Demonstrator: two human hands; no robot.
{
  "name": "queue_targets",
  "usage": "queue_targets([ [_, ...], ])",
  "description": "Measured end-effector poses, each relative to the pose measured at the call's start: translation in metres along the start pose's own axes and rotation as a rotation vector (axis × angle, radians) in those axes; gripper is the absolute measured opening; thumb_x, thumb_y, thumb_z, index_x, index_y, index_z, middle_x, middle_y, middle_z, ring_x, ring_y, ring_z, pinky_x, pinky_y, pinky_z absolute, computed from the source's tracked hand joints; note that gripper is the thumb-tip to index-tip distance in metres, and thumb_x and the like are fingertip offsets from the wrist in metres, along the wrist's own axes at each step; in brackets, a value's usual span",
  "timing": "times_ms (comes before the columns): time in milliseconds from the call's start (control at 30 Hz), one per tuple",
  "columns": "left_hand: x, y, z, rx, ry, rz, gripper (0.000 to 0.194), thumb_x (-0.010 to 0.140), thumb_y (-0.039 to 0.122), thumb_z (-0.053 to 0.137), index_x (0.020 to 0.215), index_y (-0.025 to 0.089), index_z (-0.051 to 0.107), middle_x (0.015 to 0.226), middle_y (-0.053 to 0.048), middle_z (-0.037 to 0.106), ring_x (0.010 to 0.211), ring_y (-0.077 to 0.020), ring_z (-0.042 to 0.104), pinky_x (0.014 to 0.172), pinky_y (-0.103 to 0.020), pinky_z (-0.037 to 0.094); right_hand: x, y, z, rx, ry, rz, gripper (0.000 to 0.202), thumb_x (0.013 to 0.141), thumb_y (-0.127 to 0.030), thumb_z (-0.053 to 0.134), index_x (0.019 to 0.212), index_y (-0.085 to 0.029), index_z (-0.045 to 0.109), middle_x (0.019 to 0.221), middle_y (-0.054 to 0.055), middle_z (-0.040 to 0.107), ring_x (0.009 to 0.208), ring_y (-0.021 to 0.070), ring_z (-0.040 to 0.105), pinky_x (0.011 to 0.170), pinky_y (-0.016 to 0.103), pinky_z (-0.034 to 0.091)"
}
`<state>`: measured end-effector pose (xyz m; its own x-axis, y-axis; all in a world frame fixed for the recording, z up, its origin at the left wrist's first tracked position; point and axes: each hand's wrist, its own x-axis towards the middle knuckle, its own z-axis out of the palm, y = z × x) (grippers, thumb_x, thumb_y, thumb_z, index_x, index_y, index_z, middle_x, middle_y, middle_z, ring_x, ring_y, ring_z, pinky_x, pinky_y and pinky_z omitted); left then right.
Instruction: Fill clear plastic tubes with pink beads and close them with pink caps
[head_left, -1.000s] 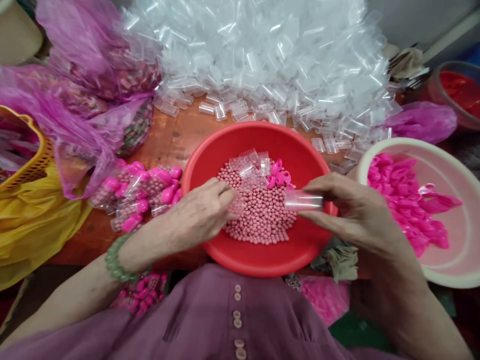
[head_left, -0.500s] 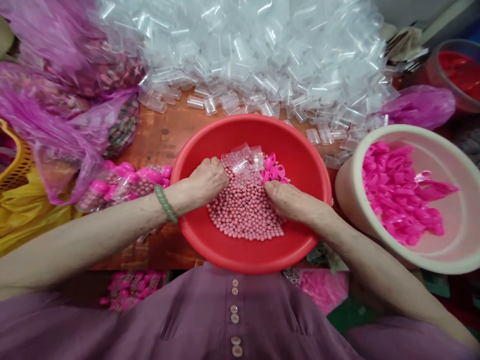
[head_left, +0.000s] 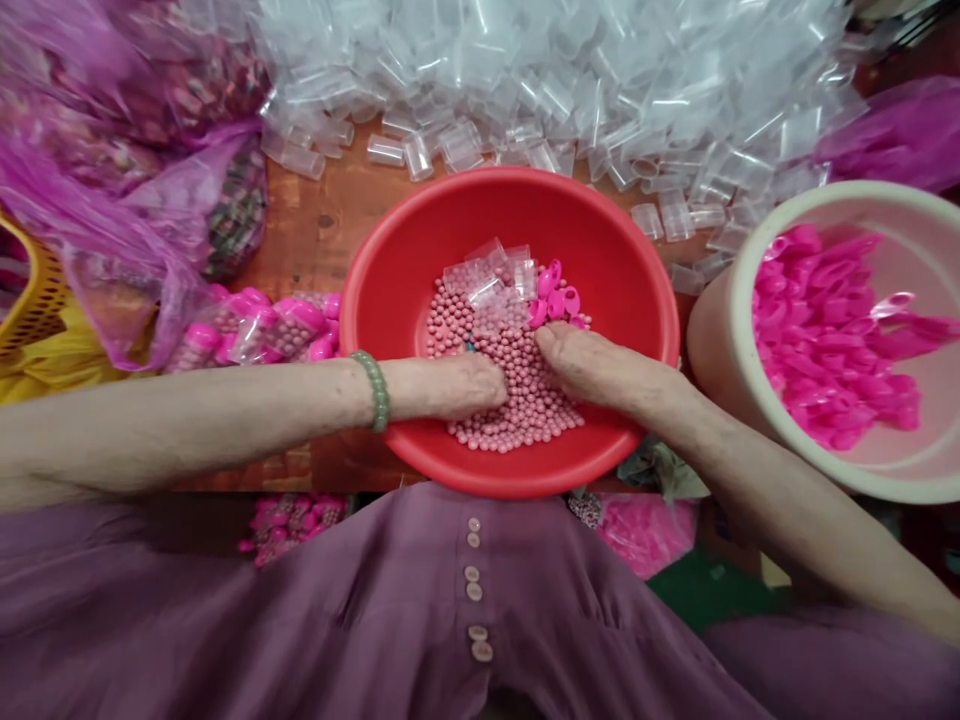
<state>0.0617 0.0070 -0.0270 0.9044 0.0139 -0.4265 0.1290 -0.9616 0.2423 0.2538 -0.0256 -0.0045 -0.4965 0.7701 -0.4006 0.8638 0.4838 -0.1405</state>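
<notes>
A red plastic basin point(head_left: 442, 475) holds a heap of small pink beads point(head_left: 517, 425). My left hand point(head_left: 469, 387), with a green bangle on the wrist, is curled closed, knuckles up, at the left of the beads. Its fingertips and anything in them are hidden. My right hand point(head_left: 596, 370) rests low on the right side of the heap, fingers together and pointing inward; its palm side is out of sight. Beyond the hands, several clear plastic tubes point(head_left: 487, 280) and bright pink plastic caps point(head_left: 555, 300) lie on the beads. A tiny teal bit point(head_left: 470, 345) shows near my left hand.
A large pile of clear tubes point(head_left: 555, 90) covers the back of the wooden table point(head_left: 315, 225). At right stands a cream bucket point(head_left: 724, 340) of pink plastic pieces point(head_left: 825, 340). Filled bead containers point(head_left: 262, 330) and purple bags point(head_left: 142, 230) lie at left.
My left hand has moved from the left edge of the heap toward its middle and nearer to me. My right hand stays by the beads' right side. The whole view has shifted slightly.
</notes>
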Motion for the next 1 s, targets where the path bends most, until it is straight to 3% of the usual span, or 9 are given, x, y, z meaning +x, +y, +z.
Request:
queue_targets([
  [167, 0.000, 0.001, -0.011, -0.383, 0.035, -0.019, 0.021, 0.076, 0.004, 0.061, 0.095, 0.011, 0.064, 0.092, -0.008, 0.069, 0.076, -0.0157, 0.059, 0.068, -0.025, 0.044, -0.001, 0.010, -0.001, -0.025, -0.003, 0.006, 0.023, 0.085, -0.005, 0.040, 0.082, -0.011, 0.062, 0.085, 0.016, 0.062, 0.063, 0.0194, 0.052, 0.059, 0.033, 0.041],
  [333, -0.014, -0.006, -0.024, -0.743, 0.231, 0.059, 0.012, 0.078, 0.015, 0.065, 0.087, 0.015, 0.058, 0.080, -0.001, 0.062, 0.069, -0.0123, 0.052, 0.064, -0.023, 0.041, -0.001, 0.007, 0.002, -0.181, 0.030, 0.027, 0.029, 0.089, -0.004, 0.037, 0.088, -0.008, 0.066, 0.088, 0.020, 0.066, 0.082, 0.0270, 0.061, 0.071, 0.038, 0.045],
  [467, -0.035, -0.006, -0.034, -0.897, 0.376, 0.036, 0.016, 0.082, 0.019, 0.065, 0.098, 0.014, 0.061, 0.093, -0.005, 0.068, 0.083, -0.0147, 0.060, 0.076, -0.026, 0.047, 0.009, -0.001, 0.014, -0.157, 0.078, 0.037, 0.027, 0.085, -0.002, 0.043, 0.082, -0.013, 0.067, 0.091, 0.019, 0.068, 0.092, 0.0313, 0.061, 0.079, 0.045, 0.047],
  [567, -0.052, -0.004, -0.035, -0.965, 0.485, 0.021, 0.026, 0.084, 0.018, 0.065, 0.109, 0.015, 0.063, 0.106, -0.008, 0.070, 0.097, -0.0169, 0.064, 0.087, -0.030, 0.049, 0.017, -0.007, 0.023, -0.070, 0.035, -0.046, 0.028, 0.085, -0.002, 0.043, 0.083, -0.014, 0.068, 0.088, 0.019, 0.069, 0.089, 0.0302, 0.063, 0.075, 0.043, 0.050],
  [733, -0.073, -0.003, -0.022, -1.016, 0.608, -0.065, 0.032, 0.087, 0.022, 0.062, 0.118, 0.017, 0.062, 0.111, -0.008, 0.070, 0.101, -0.0180, 0.064, 0.090, -0.032, 0.050, 0.026, -0.028, 0.026, -0.007, -0.026, -0.245, 0.024, 0.084, 0.001, 0.050, 0.081, -0.014, 0.069, 0.080, 0.011, 0.072, 0.076, 0.0207, 0.066, 0.070, 0.033, 0.051],
  [867, -0.076, -0.007, -0.011, -1.059, 0.753, -0.164, 0.038, 0.085, 0.028, 0.066, 0.120, 0.014, 0.060, 0.112, -0.009, 0.069, 0.101, -0.0184, 0.063, 0.091, -0.033, 0.050, 0.031, -0.052, 0.025, -0.006, -0.052, -0.379, 0.023, 0.084, 0.002, 0.052, 0.080, -0.014, 0.068, 0.079, 0.007, 0.073, 0.074, 0.0164, 0.067, 0.070, 0.028, 0.051],
  [1000, -0.073, -0.010, -0.008, -1.113, 0.822, -0.150, 0.039, 0.084, 0.029, 0.066, 0.118, 0.012, 0.060, 0.108, -0.009, 0.068, 0.098, -0.0175, 0.061, 0.088, -0.032, 0.050, 0.039, -0.060, 0.018, 0.067, -0.118, -0.563, 0.025, 0.082, 0.002, 0.048, 0.084, -0.014, 0.068, 0.088, 0.009, 0.073, 0.079, 0.0179, 0.068, 0.074, 0.030, 0.052],
])
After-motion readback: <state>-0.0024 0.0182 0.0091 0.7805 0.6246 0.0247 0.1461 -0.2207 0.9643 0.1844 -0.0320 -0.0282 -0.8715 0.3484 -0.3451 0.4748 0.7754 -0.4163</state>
